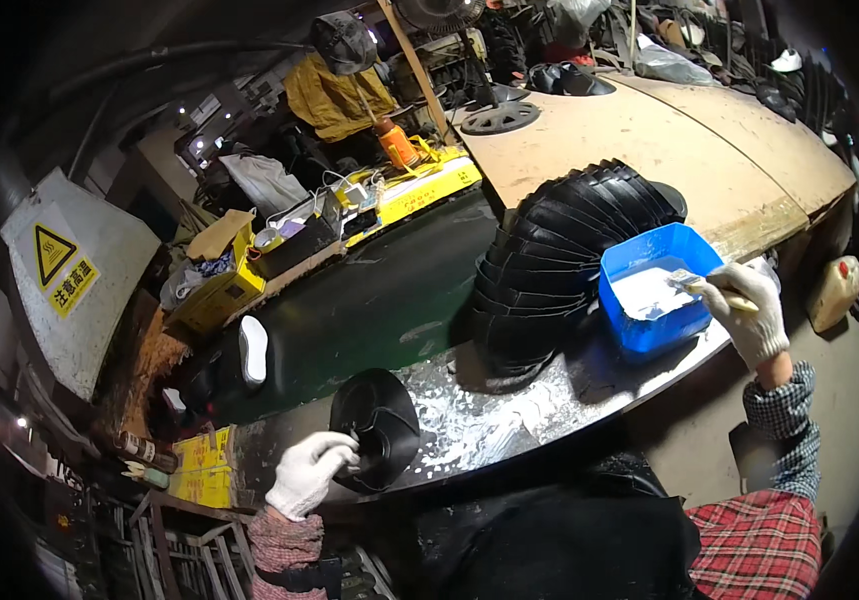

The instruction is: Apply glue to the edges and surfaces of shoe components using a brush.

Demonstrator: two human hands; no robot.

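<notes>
My left hand (309, 473), in a white knit glove, pinches the left edge of a black curved piece that looks like a shoe upper (389, 405) at the near edge of the work surface. My right hand (755, 312), also gloved, grips a brush (701, 284) whose bristle end is down in a blue tub (639, 338). White liquid (649, 292), like glue, fills part of that tub. Just left of it stands a curved, overlapping stack of similar black pieces (559, 265). The fingertips of my left hand are partly hidden against the black piece.
White smears (484, 425) coat the metal edge (549, 400) before me. A dark green belt (379, 290) runs behind, carrying a white sole (252, 350). A brown board table (639, 140) stands far right, with a fan base (499, 118). A metal hood (74, 280) rises at left.
</notes>
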